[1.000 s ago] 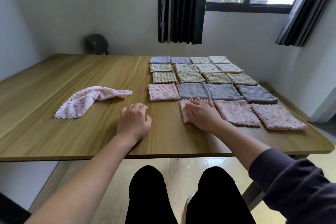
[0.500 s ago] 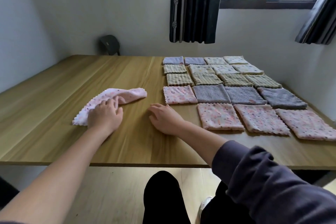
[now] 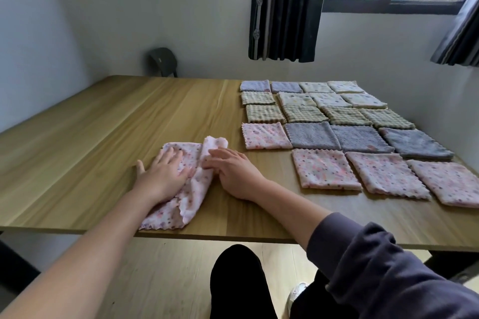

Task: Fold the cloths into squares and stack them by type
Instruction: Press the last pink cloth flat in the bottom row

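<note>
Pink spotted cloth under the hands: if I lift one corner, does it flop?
Probably floppy: the pink spotted cloth lies rumpled, a soft ridge bunched between the left hand and right hand. Likely light; its scalloped edge looks thin. Pushed, it would probably bunch on the smooth wooden table rather than slide whole.

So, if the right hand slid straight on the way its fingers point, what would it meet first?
The raised fold of the pink cloth, which the right hand touches; behind it, probably the left hand.
</note>
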`<state>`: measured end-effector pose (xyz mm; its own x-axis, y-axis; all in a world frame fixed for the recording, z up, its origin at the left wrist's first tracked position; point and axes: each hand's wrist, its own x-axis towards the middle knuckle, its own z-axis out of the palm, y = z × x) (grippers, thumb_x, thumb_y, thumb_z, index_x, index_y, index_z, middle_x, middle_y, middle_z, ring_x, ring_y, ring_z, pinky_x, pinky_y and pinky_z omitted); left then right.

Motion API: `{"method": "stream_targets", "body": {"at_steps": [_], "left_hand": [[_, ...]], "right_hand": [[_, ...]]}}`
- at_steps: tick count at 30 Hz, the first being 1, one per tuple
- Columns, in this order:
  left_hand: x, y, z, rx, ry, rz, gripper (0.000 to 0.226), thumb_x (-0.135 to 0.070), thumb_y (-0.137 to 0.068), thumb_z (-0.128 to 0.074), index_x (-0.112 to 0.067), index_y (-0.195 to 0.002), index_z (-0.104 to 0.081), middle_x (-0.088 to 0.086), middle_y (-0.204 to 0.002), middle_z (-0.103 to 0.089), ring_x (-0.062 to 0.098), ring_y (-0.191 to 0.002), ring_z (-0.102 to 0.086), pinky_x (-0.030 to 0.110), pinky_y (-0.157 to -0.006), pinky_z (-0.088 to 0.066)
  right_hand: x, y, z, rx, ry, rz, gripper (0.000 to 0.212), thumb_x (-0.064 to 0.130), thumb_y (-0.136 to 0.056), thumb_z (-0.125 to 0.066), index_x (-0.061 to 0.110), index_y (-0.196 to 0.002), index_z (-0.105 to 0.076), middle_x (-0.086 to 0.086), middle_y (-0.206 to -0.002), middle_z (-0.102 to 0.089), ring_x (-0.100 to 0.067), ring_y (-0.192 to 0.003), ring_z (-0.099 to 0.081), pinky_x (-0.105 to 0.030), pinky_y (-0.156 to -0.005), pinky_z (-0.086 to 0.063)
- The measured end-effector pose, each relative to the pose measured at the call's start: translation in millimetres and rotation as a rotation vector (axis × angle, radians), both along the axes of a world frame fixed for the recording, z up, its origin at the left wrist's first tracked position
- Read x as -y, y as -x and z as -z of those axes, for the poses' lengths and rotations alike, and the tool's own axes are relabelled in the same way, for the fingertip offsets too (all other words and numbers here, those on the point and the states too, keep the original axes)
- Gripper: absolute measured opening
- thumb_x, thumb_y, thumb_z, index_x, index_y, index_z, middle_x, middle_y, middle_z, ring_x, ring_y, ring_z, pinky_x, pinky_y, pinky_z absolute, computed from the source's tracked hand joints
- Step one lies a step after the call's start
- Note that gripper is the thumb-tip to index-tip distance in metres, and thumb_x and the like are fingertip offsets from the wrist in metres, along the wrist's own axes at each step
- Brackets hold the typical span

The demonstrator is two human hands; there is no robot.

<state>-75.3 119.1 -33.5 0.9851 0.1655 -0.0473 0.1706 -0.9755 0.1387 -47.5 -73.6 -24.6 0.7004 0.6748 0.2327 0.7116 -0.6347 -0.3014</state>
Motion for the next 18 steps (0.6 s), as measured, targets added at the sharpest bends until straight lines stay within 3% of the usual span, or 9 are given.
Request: {"method": "stream_targets", "body": {"at_steps": [5,9,12,16,18], "left_hand": [[19.1,19.7,-2.1,-0.030,-0.002,0.062,0.066,-0.058,-0.096,-0.016,-0.026,-0.153,-0.003,-0.005,-0.160,0.010,0.012,-0.146,0.009,0.058,-0.113,0.004],[44.0,37.6,0.5,-0.017,-0.022,0.150,0.062,-0.053,-0.099,-0.015,-0.026,-0.152,-0.002,-0.006,-0.159,0.011,0.011,-0.146,0.009,0.056,-0.113,0.005],[54.4,47.1,1.9,-0.008,-0.010,0.159,0.055,-0.042,-0.101,-0.014,-0.027,-0.152,-0.001,-0.007,-0.159,0.011,0.009,-0.146,0.010,0.056,-0.114,0.005],[58.9,52.0,1.9,-0.019,-0.002,0.151,0.054,-0.039,-0.101,-0.014,-0.028,-0.152,-0.001,-0.008,-0.159,0.012,0.009,-0.145,0.011,0.056,-0.113,0.007],[59.3,51.3,1.5,-0.025,-0.005,0.145,0.054,-0.039,-0.101,-0.014,-0.028,-0.152,0.000,-0.008,-0.159,0.012,0.009,-0.145,0.011,0.057,-0.113,0.007]], "right_hand": [[26.3,15.1,8.6,0.142,-0.092,0.025,0.029,0.007,-0.084,-0.041,0.012,-0.098,-0.067,-0.006,-0.129,-0.056,-0.028,-0.125,-0.045,-0.039,-0.099,-0.035],[42.8,31.9,9.1,0.204,-0.148,-0.084,0.021,0.014,-0.077,-0.039,0.010,-0.069,-0.058,-0.010,-0.105,-0.066,-0.030,-0.102,-0.059,-0.036,-0.088,-0.043],[52.3,44.5,4.9,0.084,-0.179,-0.112,0.026,0.018,-0.077,-0.031,0.008,-0.078,-0.056,-0.010,-0.085,-0.065,-0.028,-0.080,-0.057,-0.043,-0.073,-0.048],[69.6,53.6,4.8,0.139,-0.121,-0.072,0.041,0.025,-0.086,-0.030,0.015,-0.110,-0.062,-0.004,-0.104,-0.067,-0.021,-0.097,-0.057,-0.035,-0.090,-0.038],[79.5,55.6,4.1,0.152,-0.091,-0.069,0.047,0.031,-0.086,-0.029,0.019,-0.114,-0.065,-0.001,-0.108,-0.068,-0.017,-0.100,-0.057,-0.035,-0.091,-0.034]]}}
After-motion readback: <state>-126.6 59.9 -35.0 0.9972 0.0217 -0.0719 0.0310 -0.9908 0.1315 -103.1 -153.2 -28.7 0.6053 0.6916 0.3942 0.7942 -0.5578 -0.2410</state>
